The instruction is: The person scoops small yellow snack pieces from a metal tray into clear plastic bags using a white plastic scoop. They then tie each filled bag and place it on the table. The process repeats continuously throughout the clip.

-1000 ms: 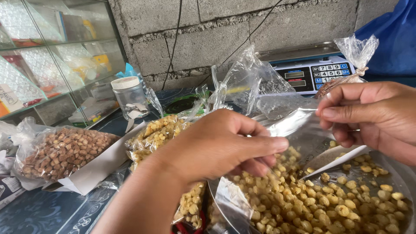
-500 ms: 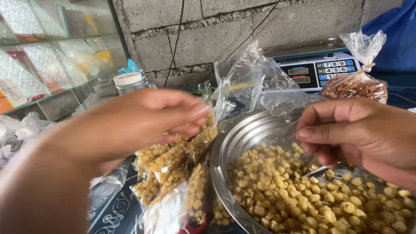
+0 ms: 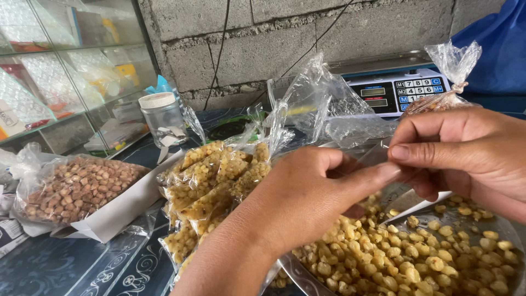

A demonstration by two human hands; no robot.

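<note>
While both hands met above the metal basin (image 3: 290, 263), the left hand (image 3: 307, 200) and the right hand (image 3: 466, 153) each pinched an edge of one thin clear plastic bag (image 3: 375, 156), thumb pressed against forefinger, so that its mouth could be held over the basin. The bag looked empty and hung just over the yellow fried kernels (image 3: 405, 257), too many to count. A white scoop (image 3: 419, 200) lay among them, close under the right hand.

Filled packets of the same kernels (image 3: 211, 189) leaned in a pile just left of the basin; I counted about six, though some hid others. Two bags of brown nuts were there: a big one (image 3: 71, 186) on a white paper tray at the left, and a small knotted one (image 3: 446, 93) before the one scale (image 3: 392, 90). One jar (image 3: 163, 118) stood behind.
</note>
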